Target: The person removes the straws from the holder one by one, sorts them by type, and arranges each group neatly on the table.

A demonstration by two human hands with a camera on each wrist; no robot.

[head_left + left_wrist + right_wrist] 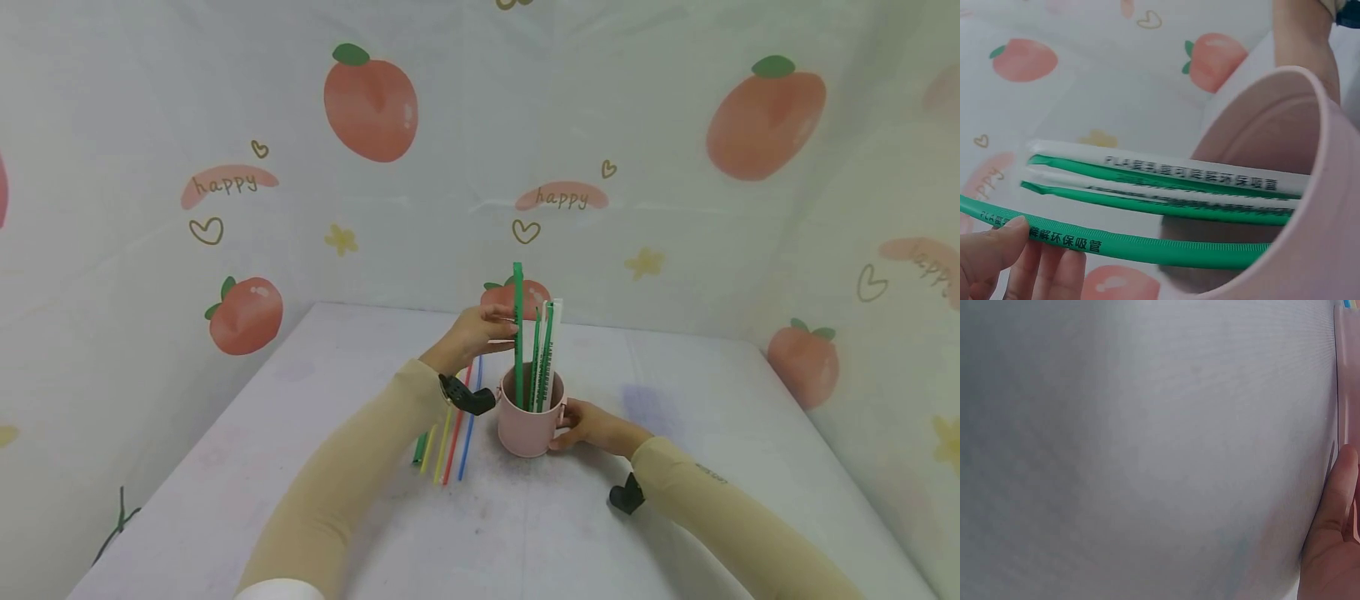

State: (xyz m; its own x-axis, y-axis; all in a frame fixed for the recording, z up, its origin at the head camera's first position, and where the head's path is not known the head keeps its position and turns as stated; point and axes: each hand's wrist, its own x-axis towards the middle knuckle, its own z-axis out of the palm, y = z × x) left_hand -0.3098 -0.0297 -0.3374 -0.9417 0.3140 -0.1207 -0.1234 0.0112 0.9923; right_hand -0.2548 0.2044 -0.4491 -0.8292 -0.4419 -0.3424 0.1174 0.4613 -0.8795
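Left hand point(478, 333) pinched a green straw point(1147, 252), glossy, dark-printed, lower end inside the pink cup point(525, 433). Right hand point(596, 427) gripped the cup's side, fingers partly hidden, contact probably at the handle. Cup stood upright, midway between the table point(540, 533) side edges.

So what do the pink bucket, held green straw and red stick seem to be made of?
Pink bucket: painted metal or plastic, satin-finished, going by its smooth, evenly coloured wall. Held green straw: probably a paper or thin-film sleeve, fairly matt, finely ridged along one edge; its print seems to include "PLA". Red stick: likely plastic, from its bright, even colour; finish too small to tell.
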